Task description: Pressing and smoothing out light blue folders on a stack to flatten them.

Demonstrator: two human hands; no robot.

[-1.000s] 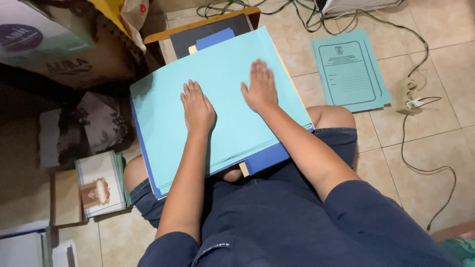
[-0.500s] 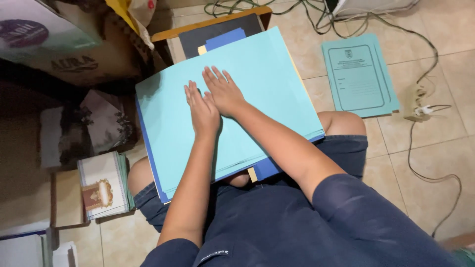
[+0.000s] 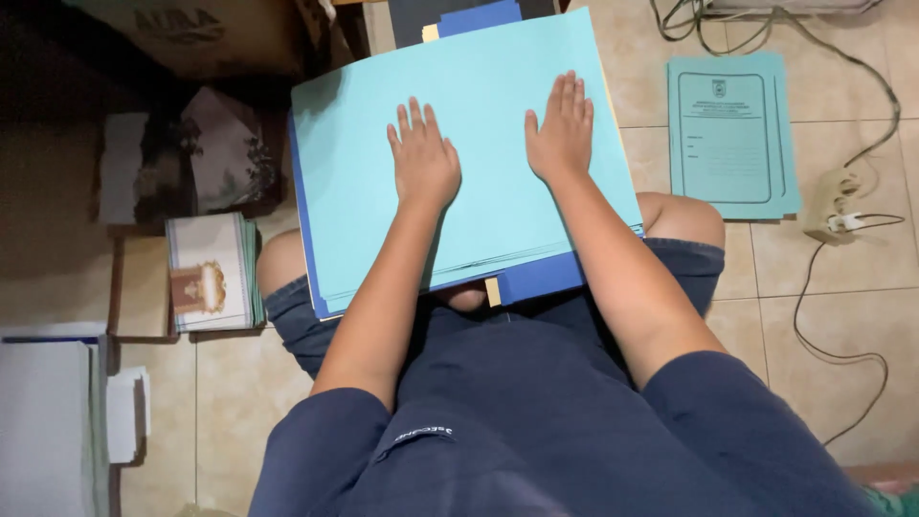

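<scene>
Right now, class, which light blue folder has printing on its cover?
The folder on the floor, to the person's right beside the power strip. The folder on the lap, under both hands, has a plain cover.

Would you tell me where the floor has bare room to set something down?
Bare tiles lie between the printed folder, the cable and the right knee. The left side is crowded with boxes and booklets.

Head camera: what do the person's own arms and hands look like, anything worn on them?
Both forearms are bare. The left hand and right hand are bare too, with no gloves, rings, watch or bands visible. Short dark navy sleeves cover the upper arms, part of a navy shirt with a small pale printed mark on its front.
</scene>
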